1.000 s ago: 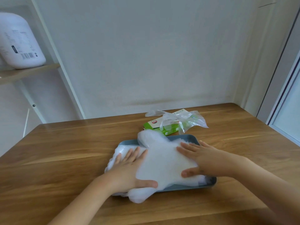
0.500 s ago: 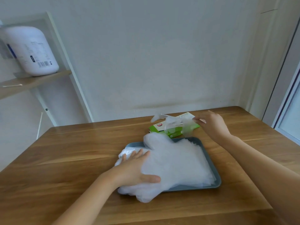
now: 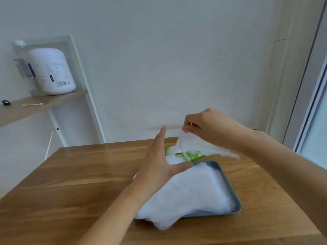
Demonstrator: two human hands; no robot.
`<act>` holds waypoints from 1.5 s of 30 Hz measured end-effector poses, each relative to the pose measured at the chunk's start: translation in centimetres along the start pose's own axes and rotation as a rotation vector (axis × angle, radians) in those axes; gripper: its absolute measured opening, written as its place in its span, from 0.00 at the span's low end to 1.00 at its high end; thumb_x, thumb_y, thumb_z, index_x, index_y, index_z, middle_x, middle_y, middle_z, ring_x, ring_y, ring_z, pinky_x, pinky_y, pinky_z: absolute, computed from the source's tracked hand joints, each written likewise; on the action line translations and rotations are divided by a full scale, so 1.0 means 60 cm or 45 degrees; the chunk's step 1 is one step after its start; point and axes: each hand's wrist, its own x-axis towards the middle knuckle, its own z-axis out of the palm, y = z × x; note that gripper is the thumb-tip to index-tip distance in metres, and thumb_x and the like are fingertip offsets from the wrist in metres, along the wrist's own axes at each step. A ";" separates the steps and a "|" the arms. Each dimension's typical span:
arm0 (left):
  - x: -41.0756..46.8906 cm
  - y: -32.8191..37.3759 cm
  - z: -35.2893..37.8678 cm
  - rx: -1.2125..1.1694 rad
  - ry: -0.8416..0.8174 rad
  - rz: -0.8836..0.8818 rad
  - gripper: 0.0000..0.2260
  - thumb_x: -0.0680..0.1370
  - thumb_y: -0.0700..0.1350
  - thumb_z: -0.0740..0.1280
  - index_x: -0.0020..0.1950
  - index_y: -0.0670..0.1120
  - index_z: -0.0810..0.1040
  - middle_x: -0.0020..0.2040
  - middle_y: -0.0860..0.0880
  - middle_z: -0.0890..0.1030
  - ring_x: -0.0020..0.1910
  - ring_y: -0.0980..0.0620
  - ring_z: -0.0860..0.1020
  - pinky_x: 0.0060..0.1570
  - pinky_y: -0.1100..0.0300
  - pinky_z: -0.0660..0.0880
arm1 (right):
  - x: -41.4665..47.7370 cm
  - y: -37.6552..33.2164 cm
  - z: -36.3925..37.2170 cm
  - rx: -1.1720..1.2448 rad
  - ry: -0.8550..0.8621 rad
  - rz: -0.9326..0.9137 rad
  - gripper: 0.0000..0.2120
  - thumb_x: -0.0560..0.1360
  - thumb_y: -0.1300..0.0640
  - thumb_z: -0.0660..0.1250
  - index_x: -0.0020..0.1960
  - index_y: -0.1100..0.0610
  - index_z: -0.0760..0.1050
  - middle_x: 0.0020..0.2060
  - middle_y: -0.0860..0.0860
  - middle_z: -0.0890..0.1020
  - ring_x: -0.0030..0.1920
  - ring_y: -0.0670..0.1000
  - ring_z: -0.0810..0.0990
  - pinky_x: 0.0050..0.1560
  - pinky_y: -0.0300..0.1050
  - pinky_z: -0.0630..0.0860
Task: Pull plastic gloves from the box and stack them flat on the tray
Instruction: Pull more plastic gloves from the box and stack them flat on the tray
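A pale wall (image 3: 159,59) fills the top of the frame. A brown wood table (image 3: 88,174) fills the bottom.

A wood shelf (image 3: 35,106) sits at the left edge. A big white jug (image 3: 53,71) stands on it in the upper left.

A thick white stack of gloves (image 3: 194,191) lies flat on a grey tray (image 3: 208,214), low and just right of the middle. The near end of the stack hangs over the tray's edge onto the table.

The two hands are apart. The left hand (image 3: 157,167) is in the middle of the frame, over the far end of the stack. Its fingers are straight, its thumb sticks out, and it holds nothing. I cannot tell if it touches the stack.

The right hand (image 3: 210,128) is higher and more to the right. It pinches the top of one thin glove (image 3: 194,144). The glove hangs down to the green box (image 3: 191,155), which lies on the table just behind the tray.

A thin white swab (image 3: 32,104) lies on the shelf.
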 end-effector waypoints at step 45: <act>0.000 -0.097 0.110 0.509 -0.533 0.668 0.08 0.79 0.43 0.63 0.53 0.46 0.80 0.52 0.50 0.80 0.52 0.50 0.76 0.53 0.53 0.73 | -0.049 0.099 0.273 0.406 -0.290 0.300 0.11 0.73 0.47 0.70 0.38 0.52 0.74 0.31 0.45 0.73 0.36 0.50 0.71 0.33 0.42 0.63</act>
